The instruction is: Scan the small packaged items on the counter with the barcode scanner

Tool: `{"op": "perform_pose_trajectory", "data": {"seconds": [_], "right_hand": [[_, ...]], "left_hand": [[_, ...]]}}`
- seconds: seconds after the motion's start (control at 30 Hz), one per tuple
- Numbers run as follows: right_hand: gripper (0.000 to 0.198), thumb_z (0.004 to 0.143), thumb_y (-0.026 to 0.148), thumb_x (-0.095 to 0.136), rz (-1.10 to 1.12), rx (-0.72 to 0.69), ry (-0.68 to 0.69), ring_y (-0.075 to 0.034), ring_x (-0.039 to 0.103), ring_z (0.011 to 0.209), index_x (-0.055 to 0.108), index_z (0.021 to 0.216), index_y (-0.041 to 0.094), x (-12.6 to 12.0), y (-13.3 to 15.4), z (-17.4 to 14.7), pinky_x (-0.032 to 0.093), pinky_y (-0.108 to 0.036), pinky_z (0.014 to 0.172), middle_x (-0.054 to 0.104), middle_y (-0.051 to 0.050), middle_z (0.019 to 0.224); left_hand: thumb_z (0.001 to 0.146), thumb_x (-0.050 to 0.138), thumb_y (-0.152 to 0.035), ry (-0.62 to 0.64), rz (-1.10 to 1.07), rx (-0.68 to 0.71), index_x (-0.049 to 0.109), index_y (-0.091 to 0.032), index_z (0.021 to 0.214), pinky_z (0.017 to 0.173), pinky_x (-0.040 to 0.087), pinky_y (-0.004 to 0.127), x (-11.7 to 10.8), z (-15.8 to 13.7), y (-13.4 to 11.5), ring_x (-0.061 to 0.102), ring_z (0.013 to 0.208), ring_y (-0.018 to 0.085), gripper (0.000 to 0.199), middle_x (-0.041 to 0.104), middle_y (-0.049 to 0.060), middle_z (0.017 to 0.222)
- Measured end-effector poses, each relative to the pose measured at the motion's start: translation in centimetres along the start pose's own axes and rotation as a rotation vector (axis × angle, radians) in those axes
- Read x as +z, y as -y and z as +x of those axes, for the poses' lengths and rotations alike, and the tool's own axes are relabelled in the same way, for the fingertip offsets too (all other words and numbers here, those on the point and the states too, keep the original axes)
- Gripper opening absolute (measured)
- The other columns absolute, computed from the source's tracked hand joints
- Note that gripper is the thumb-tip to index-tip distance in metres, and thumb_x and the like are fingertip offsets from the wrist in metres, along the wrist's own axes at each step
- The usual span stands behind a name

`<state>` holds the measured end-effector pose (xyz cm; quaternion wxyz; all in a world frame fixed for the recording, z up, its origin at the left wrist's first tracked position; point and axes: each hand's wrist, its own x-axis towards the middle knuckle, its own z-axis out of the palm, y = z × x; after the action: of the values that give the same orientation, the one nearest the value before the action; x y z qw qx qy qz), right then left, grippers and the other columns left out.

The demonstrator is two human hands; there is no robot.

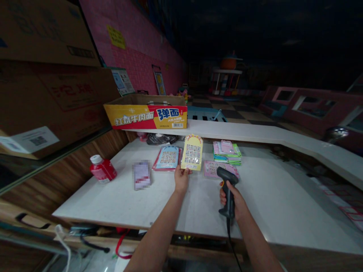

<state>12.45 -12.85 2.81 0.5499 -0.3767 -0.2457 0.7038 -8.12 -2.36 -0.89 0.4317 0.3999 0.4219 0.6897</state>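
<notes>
My left hand (182, 179) pinches the lower edge of a yellow sticker pack (192, 153) in clear wrap, its printed grid facing me. My right hand (234, 196) is wrapped round the handle of a black barcode scanner (227, 189), whose cable hangs down over the counter's front edge. Just behind the scanner's head lies a pink pack (211, 169), partly covered by it. To the left of the yellow pack, a blue pack (169, 156) rests on a red one. A pile of green, blue and pink packs (227, 152) sits further back on the right.
A red bottle with a white cap (103, 169) stands on the white counter (119, 204) at left, near a blurred flat item (142, 175). A noodle carton (147, 113) is on the raised ledge (241, 130). Large cardboard boxes (56, 87) are stacked at far left.
</notes>
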Motion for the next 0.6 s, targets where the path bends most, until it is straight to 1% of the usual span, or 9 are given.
{"op": "perform_pose_trajectory", "data": {"seconds": [0.13, 0.23, 0.33, 0.47, 0.6], "right_hand": [[0.042, 0.068, 0.053, 0.077, 0.123, -0.008, 0.08, -0.006, 0.037, 0.041, 0.058, 0.085, 0.02, -1.1, -0.3, 0.4, 0.033, -0.017, 0.038, 0.044, 0.008, 0.052], [0.039, 0.07, 0.051, 0.076, 0.183, -0.056, 0.074, -0.006, 0.034, 0.041, 0.057, 0.083, 0.021, -1.1, -0.2, 0.1, 0.032, -0.016, 0.038, 0.039, 0.009, 0.052], [0.036, 0.07, 0.048, 0.078, 0.221, -0.058, 0.059, -0.005, 0.033, 0.041, 0.057, 0.081, 0.02, -0.9, -0.2, -0.1, 0.032, -0.015, 0.039, 0.039, 0.009, 0.053], [0.036, 0.069, 0.045, 0.08, 0.265, -0.025, 0.057, -0.005, 0.034, 0.042, 0.059, 0.081, 0.019, -0.9, -0.2, -0.1, 0.031, -0.015, 0.039, 0.041, 0.008, 0.053], [0.034, 0.07, 0.044, 0.078, 0.269, -0.019, 0.065, -0.005, 0.034, 0.043, 0.058, 0.081, 0.019, -1.0, -0.2, -0.1, 0.032, -0.015, 0.04, 0.041, 0.008, 0.053]], "left_hand": [[0.068, 0.074, -0.043, -0.007, -0.005, -0.024, 0.056, -0.017, 0.085, 0.063, 0.053, 0.027, 0.3, -0.1, -0.5, 0.064, 0.061, 0.014, 0.036, 0.068, 0.002, 0.072], [0.066, 0.075, -0.043, -0.016, -0.038, -0.036, 0.058, -0.016, 0.086, 0.062, 0.054, 0.027, 0.5, -0.4, -1.0, 0.064, 0.061, 0.014, 0.038, 0.07, 0.003, 0.075], [0.063, 0.077, -0.041, -0.056, -0.096, -0.062, 0.06, -0.014, 0.088, 0.062, 0.055, 0.028, 0.2, -0.7, -1.6, 0.064, 0.061, 0.014, 0.04, 0.071, 0.005, 0.078], [0.061, 0.076, -0.035, -0.182, -0.146, -0.079, 0.062, -0.013, 0.089, 0.064, 0.057, 0.03, -1.3, -0.7, -2.9, 0.065, 0.06, 0.013, 0.038, 0.071, 0.004, 0.077], [0.061, 0.073, -0.029, -0.299, -0.124, -0.05, 0.063, -0.012, 0.088, 0.063, 0.057, 0.03, -3.5, 0.8, -4.8, 0.065, 0.059, 0.013, 0.033, 0.071, 0.005, 0.075]]}}
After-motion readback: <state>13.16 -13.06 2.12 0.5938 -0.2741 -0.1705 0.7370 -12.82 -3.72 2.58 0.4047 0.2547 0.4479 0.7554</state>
